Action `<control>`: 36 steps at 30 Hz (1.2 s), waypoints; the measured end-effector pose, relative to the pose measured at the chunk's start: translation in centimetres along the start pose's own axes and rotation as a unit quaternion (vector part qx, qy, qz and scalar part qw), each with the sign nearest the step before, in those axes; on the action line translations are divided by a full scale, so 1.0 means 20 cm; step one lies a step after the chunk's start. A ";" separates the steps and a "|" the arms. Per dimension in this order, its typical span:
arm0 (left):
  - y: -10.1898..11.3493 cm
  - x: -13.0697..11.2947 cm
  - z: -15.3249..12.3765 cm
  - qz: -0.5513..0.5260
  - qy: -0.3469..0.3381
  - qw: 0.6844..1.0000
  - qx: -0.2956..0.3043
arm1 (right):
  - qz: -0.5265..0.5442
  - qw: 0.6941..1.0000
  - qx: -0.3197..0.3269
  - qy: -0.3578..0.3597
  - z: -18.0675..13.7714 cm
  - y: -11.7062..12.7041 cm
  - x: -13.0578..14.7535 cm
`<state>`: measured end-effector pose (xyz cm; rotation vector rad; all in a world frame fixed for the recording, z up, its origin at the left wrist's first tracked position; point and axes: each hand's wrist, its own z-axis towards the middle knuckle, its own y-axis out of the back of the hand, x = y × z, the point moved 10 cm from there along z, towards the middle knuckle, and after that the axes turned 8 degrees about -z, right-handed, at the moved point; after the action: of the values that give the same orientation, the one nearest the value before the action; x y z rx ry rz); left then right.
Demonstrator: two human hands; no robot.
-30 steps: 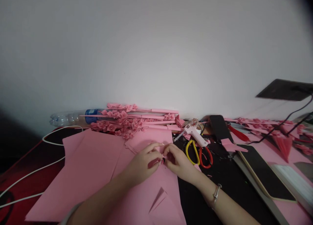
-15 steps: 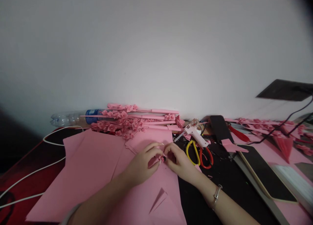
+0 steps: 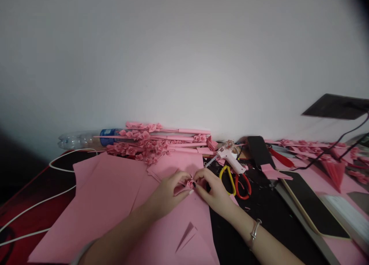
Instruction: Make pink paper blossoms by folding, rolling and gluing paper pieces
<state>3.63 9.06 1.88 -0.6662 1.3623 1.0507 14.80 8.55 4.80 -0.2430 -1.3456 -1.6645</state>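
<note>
A small pink paper rose (image 3: 190,184) is pinched between my two hands above the pink paper sheets. My left hand (image 3: 170,190) grips its left side with thumb and fingertips. On the other side, my right hand (image 3: 211,190) has thumb and forefinger closed on the petals. Curled petals show between the fingertips, while the rose's underside is hidden. Beneath both hands lie pink sheets (image 3: 170,234), with a folded pink paper piece (image 3: 196,244) near the front edge of the view.
Finished pink paper flowers (image 3: 152,146) lie along the wall beside a plastic bottle (image 3: 77,140). Right of my hands are a glue gun (image 3: 230,157) and a tool with yellow and red handles (image 3: 227,180). Two phones (image 3: 314,203) and a white cable (image 3: 37,203) flank the work area.
My fingers have shifted slightly around the rose, and its curled petals now show more clearly between them. The surrounding things stay in place.
</note>
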 end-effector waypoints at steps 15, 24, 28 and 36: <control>0.06 0.05 0.02 -0.046 0.032 0.997 -0.054 | 0.006 0.999 0.007 -0.039 -0.01 -0.02 -0.05; 0.15 0.04 0.01 -0.076 0.030 0.988 -0.132 | 0.007 0.998 0.002 -0.065 -0.02 -0.01 -0.09; 0.16 0.05 0.01 -0.083 0.030 0.986 -0.138 | 0.003 0.998 -0.001 -0.062 -0.02 -0.01 -0.08; 0.23 0.10 0.00 -0.109 0.048 0.973 -0.200 | 0.002 0.998 -0.015 -0.059 -0.01 0.01 -0.08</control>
<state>-0.71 11.48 0.78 -1.1514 1.1347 1.1352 15.94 9.27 3.78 -0.3663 -1.4064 -1.6902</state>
